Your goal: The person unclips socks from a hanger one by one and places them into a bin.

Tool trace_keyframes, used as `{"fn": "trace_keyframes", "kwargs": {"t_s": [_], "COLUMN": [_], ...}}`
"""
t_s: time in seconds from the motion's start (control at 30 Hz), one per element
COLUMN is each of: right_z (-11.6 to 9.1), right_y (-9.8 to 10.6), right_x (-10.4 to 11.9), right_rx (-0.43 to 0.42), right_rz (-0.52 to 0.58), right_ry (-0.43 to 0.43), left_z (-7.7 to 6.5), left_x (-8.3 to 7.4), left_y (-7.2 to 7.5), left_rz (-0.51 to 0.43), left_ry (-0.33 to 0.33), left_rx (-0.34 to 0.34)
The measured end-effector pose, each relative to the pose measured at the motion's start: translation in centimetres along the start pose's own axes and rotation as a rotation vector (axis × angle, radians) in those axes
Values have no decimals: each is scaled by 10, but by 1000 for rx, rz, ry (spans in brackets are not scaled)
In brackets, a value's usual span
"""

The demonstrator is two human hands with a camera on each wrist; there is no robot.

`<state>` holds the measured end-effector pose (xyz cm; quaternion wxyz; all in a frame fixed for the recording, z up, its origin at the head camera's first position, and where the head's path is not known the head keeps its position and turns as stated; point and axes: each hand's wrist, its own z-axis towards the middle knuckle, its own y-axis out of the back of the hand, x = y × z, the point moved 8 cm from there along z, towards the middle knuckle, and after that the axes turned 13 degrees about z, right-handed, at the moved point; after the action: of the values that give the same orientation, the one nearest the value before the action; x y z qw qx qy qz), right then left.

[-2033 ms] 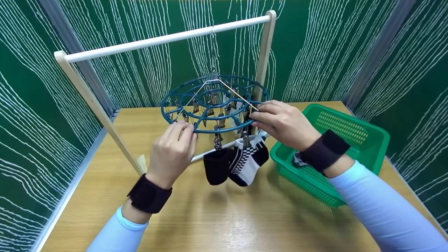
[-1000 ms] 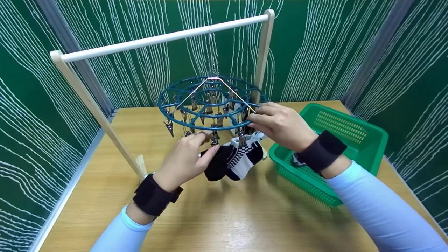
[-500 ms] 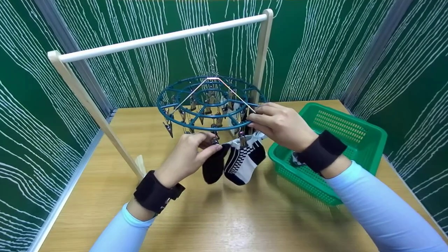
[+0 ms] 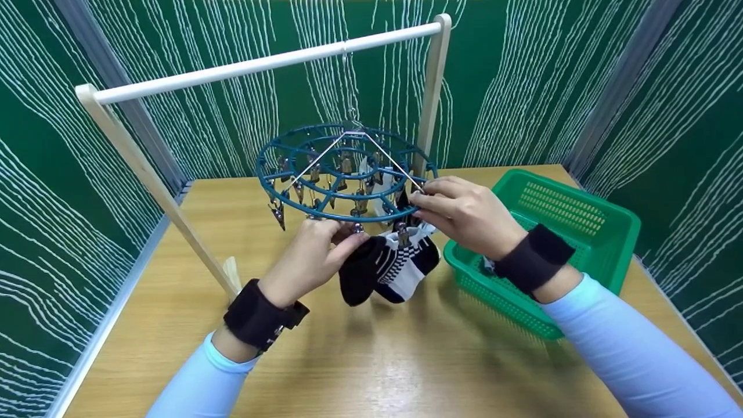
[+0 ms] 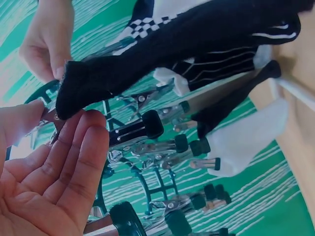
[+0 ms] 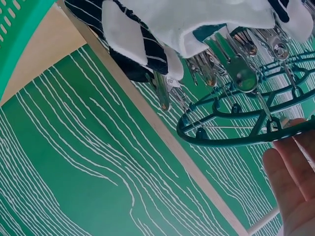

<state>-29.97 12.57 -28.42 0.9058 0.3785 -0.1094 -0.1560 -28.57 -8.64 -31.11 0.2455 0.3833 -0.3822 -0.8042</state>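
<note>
A round dark-teal clip hanger (image 4: 377, 219) hangs level with both hands, several metal clips dangling from it. My left hand (image 4: 307, 255) pinches a metal clip (image 4: 358, 228) at the front between thumb and fingers. From that clip hangs a black sock (image 4: 359, 277); the left wrist view shows the sock's cuff (image 5: 74, 91) at the clip's jaws. Just right of it, a black-and-white checked sock (image 4: 407, 276) hangs in its own clip. My right hand (image 4: 464, 212) grips the hanger's right rim, its fingertips under the ring (image 6: 236, 141) in the right wrist view.
A white bar (image 4: 261, 65) on wooden posts carries the hanger by a hook and chain. At right stands a green perforated basket (image 4: 630, 232) with a dark and light bundle (image 4: 487, 266) inside, partly hidden by the right wrist. More socks, one white (image 5: 251, 140), hang farther back.
My left hand has left the hanger's front rim and come down to the clip above the black sock, which has swung and turned. The right hand stays at the rim.
</note>
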Motion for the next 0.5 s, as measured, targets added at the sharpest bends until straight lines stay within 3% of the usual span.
{"fn": "trace_keyframes", "kwargs": {"t_s": [0.2,0.5], "right_z": [-4,-18], "right_y": [3,6], "right_x": [6,15], "right_rx": [-46,-186], "right_rz": [3,46], "right_ry": [-24,-96], "left_z": [0,0], "left_x": [0,1], "left_y": [0,0], "left_rz": [-17,-22], "left_ry": [8,2], "left_rx": [6,-7]}}
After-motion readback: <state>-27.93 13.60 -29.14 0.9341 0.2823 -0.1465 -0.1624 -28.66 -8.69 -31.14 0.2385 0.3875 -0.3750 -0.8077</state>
